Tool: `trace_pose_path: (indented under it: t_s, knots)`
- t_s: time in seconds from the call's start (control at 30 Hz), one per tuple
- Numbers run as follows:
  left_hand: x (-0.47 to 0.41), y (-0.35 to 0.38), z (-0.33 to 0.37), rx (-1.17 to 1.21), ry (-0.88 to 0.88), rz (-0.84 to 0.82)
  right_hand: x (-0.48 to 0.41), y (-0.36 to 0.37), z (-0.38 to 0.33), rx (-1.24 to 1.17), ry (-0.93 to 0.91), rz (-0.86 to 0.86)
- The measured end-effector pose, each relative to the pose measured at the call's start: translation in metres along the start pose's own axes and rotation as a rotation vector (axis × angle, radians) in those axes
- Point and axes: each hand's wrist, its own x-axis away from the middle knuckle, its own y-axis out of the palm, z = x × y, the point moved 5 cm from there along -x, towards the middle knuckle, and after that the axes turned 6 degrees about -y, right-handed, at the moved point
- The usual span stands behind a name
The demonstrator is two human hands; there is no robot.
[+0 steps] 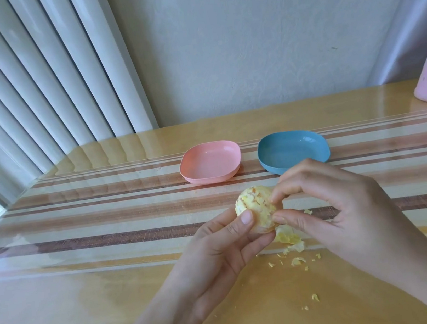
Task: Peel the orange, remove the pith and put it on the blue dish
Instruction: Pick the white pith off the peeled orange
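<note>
- Orange (pixel 254 205), peeled and pale, with patches of white pith (pixel 243 204) on it, is held just above the surface (pixel 110 258) near the middle of the view.
- A person's left hand (pixel 219 251) grips it from below and from the left. The fingers curl under the fruit and the thumb presses on its near face.
- The right hand (pixel 345 212) comes in from the right. Its thumb and forefinger pinch at the orange's right edge, apparently on a shred of pith, with the other fingers loosely curled behind.
- The orange lies between the two hands and touches both. It is roundish, so no long axis stands out.
- The blue dish (pixel 293 150) sits farther off on the surface, beyond the right hand and up and to the right of the orange. That hand's knuckles overlap the dish's near rim in the view. Nothing shows inside it.
- A pink dish (pixel 209 162) stands just beside the blue one, on its left.
- Peel scraps (pixel 290 237) lie on the surface below and to the right of the orange, with smaller crumbs nearer the person.
- Judging by the pith showing, cleaning is under way. The blue dish is nearer the right hand, but the left hand carries the fruit. Placing it would likely mean a forward reach, slightly rightward.
</note>
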Motion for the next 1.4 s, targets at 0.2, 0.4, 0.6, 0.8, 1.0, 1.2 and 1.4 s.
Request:
trace_pose_path:
  t_s: [0.2, 0.4, 0.6, 0.8, 1.0, 1.2, 1.4]
  knots:
    - [0.0019, 0.001, 0.0002, -0.009, 0.001, 0.01, -0.0007, -0.003, -0.0018, 0.023, -0.027, 0.016]
    - [0.0027, 0.0027, 0.0012, 0.011, -0.01, -0.009, -0.0004, -0.0022, -0.0017, 0.04, -0.042, 0.05]
    - [0.0038, 0.003, 0.0017, 0.004, -0.002, 0.001, -0.0005, -0.0026, -0.0015, 0.045, -0.046, 0.036]
    - [0.0047, 0.002, 0.0027, -0.04, 0.015, 0.02, -0.0019, -0.0032, -0.0046, 0.085, -0.081, 0.024]
    - [0.0031, 0.0012, 0.0016, -0.025, 0.002, 0.027, 0.0, -0.0001, -0.0038, 0.113, -0.09, 0.018]
    - [0.0025, 0.0006, -0.0002, 0.043, -0.03, 0.031, -0.0004, 0.0002, -0.0044, 0.087, -0.095, 0.038]
    - [0.0008, 0.0005, -0.0021, 0.106, -0.07, 0.017, 0.0006, 0.0006, -0.0016, 0.031, -0.059, 0.02]
